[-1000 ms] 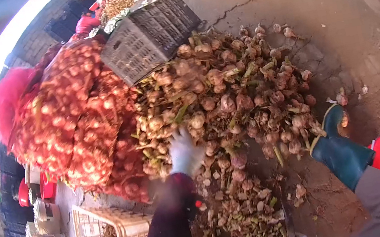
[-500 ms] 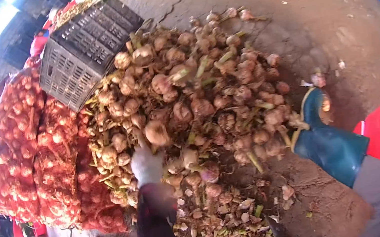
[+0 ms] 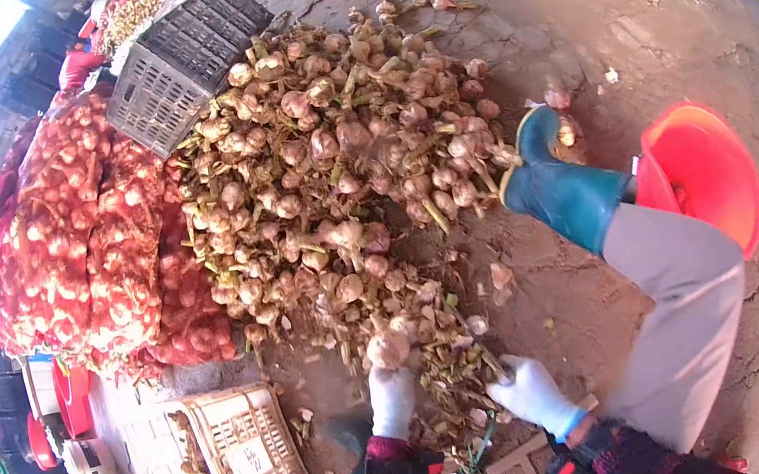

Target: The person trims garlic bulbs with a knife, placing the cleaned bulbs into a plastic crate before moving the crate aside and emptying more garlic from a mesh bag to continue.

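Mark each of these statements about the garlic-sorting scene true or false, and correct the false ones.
1. The left hand holds a garlic bulb. True.
2. Both hands are bare. False: both wear white gloves.
3. The bucket beside the boot is blue. False: it is red; the boot is teal.
4. Red mesh sacks of garlic lie left of the loose garlic pile. True.
5. A dark crate lies tipped at the pile's far edge. True.
6. The right hand rests on the pale crate. False: it is over the trimmings, apart from it.
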